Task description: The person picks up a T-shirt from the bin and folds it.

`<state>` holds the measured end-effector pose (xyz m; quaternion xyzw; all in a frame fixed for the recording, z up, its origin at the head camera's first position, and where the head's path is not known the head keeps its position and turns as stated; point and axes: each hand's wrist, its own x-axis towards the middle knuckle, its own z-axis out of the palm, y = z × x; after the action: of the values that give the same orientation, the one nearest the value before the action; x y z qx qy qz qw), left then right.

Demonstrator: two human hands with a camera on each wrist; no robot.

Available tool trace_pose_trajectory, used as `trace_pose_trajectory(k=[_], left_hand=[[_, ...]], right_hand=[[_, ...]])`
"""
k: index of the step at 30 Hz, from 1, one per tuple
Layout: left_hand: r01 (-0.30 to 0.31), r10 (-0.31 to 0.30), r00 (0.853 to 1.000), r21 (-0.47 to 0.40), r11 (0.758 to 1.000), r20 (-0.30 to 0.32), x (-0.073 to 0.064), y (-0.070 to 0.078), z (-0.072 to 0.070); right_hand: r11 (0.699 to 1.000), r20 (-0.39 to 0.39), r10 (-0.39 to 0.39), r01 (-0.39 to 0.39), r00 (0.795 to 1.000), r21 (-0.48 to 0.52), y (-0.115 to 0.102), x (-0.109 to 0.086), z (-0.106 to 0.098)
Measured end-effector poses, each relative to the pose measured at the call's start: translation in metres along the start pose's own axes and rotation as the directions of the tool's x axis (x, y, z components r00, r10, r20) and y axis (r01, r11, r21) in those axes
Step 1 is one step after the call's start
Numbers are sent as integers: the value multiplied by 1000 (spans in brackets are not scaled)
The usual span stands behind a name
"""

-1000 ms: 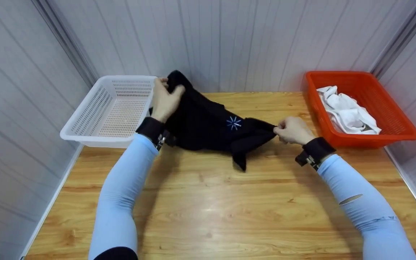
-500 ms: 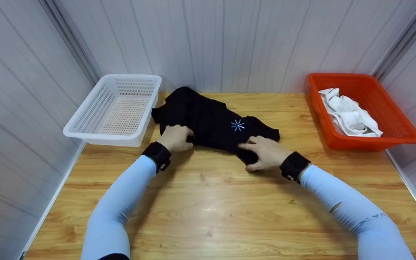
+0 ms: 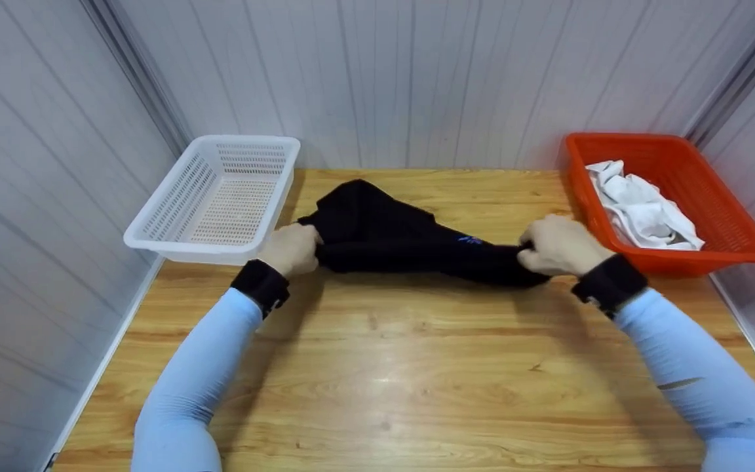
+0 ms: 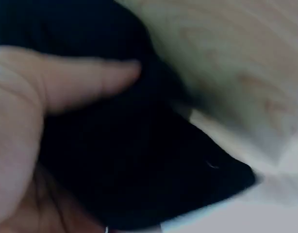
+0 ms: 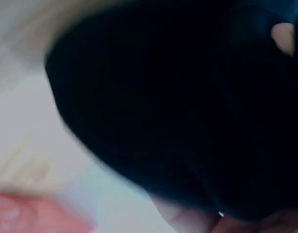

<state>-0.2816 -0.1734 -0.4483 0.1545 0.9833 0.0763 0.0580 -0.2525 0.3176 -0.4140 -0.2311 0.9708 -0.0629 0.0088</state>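
A black garment (image 3: 384,226) with a small blue print (image 3: 471,240) lies stretched across the wooden table in the head view, its near edge drawn into a long fold. At its left end my left hand (image 3: 291,249) grips the cloth. The left wrist view shows the thumb (image 4: 95,80) pressed on dark fabric (image 4: 149,165). My right hand (image 3: 561,246) grips the right end of that near edge, fingers curled into it. Dark cloth (image 5: 163,107) fills most of the blurred right wrist view and hides much of the hand there.
A white perforated basket (image 3: 154,242) stands at the back left, close beside my left hand. At the back right is an orange basket (image 3: 731,255) holding a crumpled white cloth (image 3: 646,213). Pale panel walls (image 3: 443,85) enclose the wooden table (image 3: 390,393) behind and at both sides.
My hands let the cloth down onto the table, came to its near edge, then spread apart gripping it. The near edge is now folded over, covering most of the starburst print.
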Motion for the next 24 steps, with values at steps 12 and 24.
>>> trace_pose_trajectory(k=[12,24], left_hand=[[-290,-158,836,-669,685,-525,-12,7,-65],[43,12,983,-300,953,182,22,37,52]], right_hand=[[664,-566,391,204,725,720,10,-33,-50],[984,174,92,-116,980,136,-2,1,47]])
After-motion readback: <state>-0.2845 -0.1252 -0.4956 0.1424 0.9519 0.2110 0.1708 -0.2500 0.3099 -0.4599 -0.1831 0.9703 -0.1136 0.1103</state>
